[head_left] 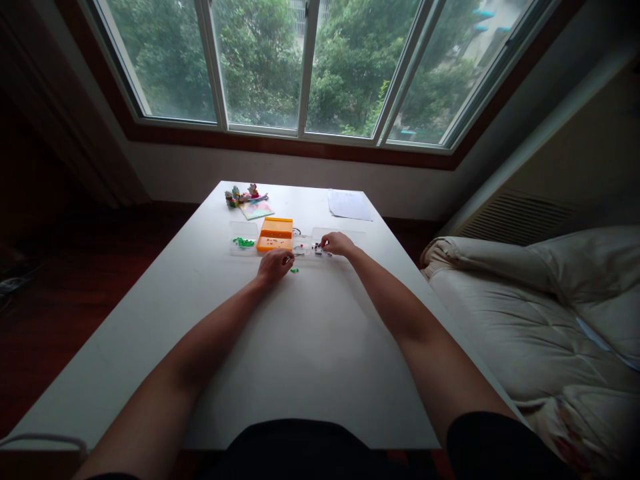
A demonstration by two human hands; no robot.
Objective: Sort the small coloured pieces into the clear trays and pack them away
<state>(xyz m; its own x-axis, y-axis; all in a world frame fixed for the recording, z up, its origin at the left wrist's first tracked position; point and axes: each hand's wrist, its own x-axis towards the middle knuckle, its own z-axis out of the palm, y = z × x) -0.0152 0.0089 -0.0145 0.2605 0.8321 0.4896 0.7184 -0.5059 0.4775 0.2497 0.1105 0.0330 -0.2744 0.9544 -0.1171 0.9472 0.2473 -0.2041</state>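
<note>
My left hand (274, 265) is closed in a curl just in front of the orange box (275, 225); whatever its fingers hold is too small to make out. Small green pieces (295, 271) lie on the table beside it. Over a clear plastic box (356, 236) my right hand (338, 244) reaches down, fingertips pinched together among small dark pieces (318, 249). I cannot see what is between them. The orange box stands open with tiny bits in its front part. A clear tray (301, 241) with a few small parts sits between the hands.
Left of the orange box, another clear box (237, 230) holds many green pieces (244, 243). Small colourful figures (244, 195) and a patterned card (257, 210) lie at the back left of the white table (320, 347). White paper (349, 205) lies back right. A sofa (505, 313) stands to the right.
</note>
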